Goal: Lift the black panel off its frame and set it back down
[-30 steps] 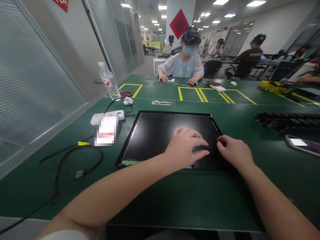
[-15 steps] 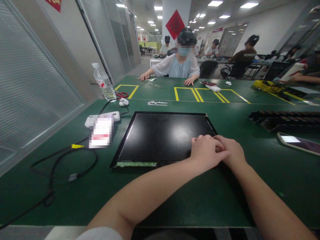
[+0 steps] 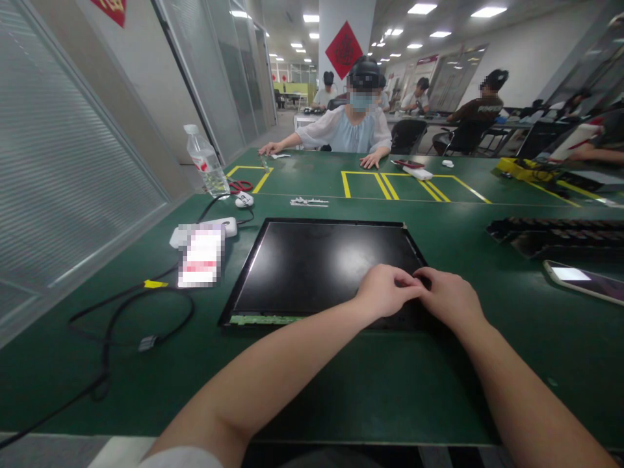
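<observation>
A black flat display panel (image 3: 302, 266) lies face up on the green table, with a green circuit strip (image 3: 263, 320) along its near left edge. Above the panel's right edge, my left hand (image 3: 387, 289) is closed, thumb and fingers pinched together. My right hand (image 3: 448, 296) meets it there, its fingers curled and touching the left hand's tips. Whatever the fingertips grip, if anything, is hidden by the hands. Beyond the panel's far edge rests a pale caliper-like tool (image 3: 309, 202).
On the left are a bottle (image 3: 207, 162), red-handled scissors (image 3: 240, 186), a lit phone (image 3: 201, 257) and a looped black cable (image 3: 107, 325). At right lie another phone (image 3: 585, 279) and dark slotted strips (image 3: 556, 235). A masked person (image 3: 358, 123) sits opposite.
My left hand has drawn slightly left and its fingers now pinch toward the right hand's. The person opposite has slid a hand and a clear thin object leftward.
</observation>
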### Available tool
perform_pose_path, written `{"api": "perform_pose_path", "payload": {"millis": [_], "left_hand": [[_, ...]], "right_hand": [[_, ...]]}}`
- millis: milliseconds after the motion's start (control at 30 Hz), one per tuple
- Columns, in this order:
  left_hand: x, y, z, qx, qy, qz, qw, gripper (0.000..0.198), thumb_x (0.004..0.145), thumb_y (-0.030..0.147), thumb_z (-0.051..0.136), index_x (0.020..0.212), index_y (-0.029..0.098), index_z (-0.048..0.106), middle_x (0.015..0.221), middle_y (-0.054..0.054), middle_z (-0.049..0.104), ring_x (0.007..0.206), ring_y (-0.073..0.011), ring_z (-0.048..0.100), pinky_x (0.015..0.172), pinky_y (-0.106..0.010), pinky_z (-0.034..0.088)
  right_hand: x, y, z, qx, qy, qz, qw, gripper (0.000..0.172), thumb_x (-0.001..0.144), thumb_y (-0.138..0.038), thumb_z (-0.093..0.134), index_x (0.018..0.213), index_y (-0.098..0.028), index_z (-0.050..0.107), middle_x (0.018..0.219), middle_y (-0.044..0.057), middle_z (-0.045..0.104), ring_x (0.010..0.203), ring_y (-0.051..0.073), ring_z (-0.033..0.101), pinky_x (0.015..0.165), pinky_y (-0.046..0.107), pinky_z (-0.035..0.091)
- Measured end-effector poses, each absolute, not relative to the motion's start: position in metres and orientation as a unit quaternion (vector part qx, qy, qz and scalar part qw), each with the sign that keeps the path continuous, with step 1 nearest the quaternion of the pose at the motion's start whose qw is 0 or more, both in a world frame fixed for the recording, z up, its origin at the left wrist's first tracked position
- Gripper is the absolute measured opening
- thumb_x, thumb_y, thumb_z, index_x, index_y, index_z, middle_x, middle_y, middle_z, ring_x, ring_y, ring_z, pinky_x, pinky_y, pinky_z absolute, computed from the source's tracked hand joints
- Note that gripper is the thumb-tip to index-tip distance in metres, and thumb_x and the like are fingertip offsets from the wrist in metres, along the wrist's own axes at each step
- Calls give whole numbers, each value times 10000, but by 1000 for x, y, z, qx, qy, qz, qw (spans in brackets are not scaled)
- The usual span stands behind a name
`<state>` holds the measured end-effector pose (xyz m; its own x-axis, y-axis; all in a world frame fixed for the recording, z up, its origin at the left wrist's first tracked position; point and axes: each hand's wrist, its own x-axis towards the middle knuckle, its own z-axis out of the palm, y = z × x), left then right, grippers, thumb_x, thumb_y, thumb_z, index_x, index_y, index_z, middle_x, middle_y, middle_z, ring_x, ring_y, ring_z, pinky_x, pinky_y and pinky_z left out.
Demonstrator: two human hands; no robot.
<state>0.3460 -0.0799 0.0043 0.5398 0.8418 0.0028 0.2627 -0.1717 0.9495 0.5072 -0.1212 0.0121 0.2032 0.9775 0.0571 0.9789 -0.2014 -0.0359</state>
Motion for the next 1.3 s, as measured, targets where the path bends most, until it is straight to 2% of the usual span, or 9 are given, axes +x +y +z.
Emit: {"api": "perform_pose_path", "payload": {"millis": [133,267,333,433,500,700,833,1100,1300], "left_hand": [[301,-80,17,752,377,275,465,152,914,282,728,880,194,847,831,-38,785,755,-194,676,737,-330,532],[234,-78,25,784,382,291,394,171,935,273,682,917,212,842,993,-75,802,915,-226,716,835,-359,554],[202,-77,26,770,408,291,396,183,910,259,671,967,218,840,1020,-71,789,843,-204,706,777,-342,564],[161,-76,26,735,460,295,401,193,853,348,721,927,204,825,983,-66,789,747,-196,680,699,-337,558],[140,-74,26,723,485,308,384,202,849,369,709,906,203,809,940,-64,794,828,-227,714,775,-364,570],[103,-63,20,723,561,319,249,212,846,394,671,839,219,790,955,-77,796,873,-263,719,826,-409,555],[88,-57,15,713,603,307,184,211,835,401,664,753,226,748,876,-63,756,779,-247,670,758,-387,527],[74,-47,8,657,658,337,150,252,780,461,711,796,215,769,756,-45,692,734,-242,622,700,-357,479],[72,-45,5,643,660,347,176,313,812,416,650,935,209,851,902,-92,788,828,-288,689,773,-399,533]], "right_hand": [[512,-120,9,-779,-625,-9,59,396,967,-394,475,1116,-262,818,976,95,806,889,282,741,688,340,480],[520,-118,4,-779,-620,3,92,387,943,-405,494,1087,-273,828,945,74,811,871,281,741,699,352,495],[524,-116,1,-777,-619,10,113,379,924,-419,510,1064,-277,831,941,66,813,856,281,739,706,362,499],[531,-115,-1,-777,-613,29,141,383,891,-446,524,1040,-281,836,918,59,813,827,285,732,713,379,504],[535,-114,-2,-775,-608,45,164,389,865,-465,528,1014,-281,837,904,57,808,822,289,728,730,392,512],[544,-114,0,-783,-561,115,243,421,780,-554,556,954,-280,824,820,62,773,747,288,698,713,410,517],[549,-115,7,-802,-518,128,267,418,715,-560,585,899,-267,820,863,81,787,767,304,681,716,425,478],[541,-116,22,-829,-457,139,292,497,537,-609,564,811,-273,805,843,89,780,824,347,676,765,443,470],[550,-113,20,-836,-450,143,281,551,514,-659,553,839,-287,798,845,67,782,871,353,690,781,434,467]]}}
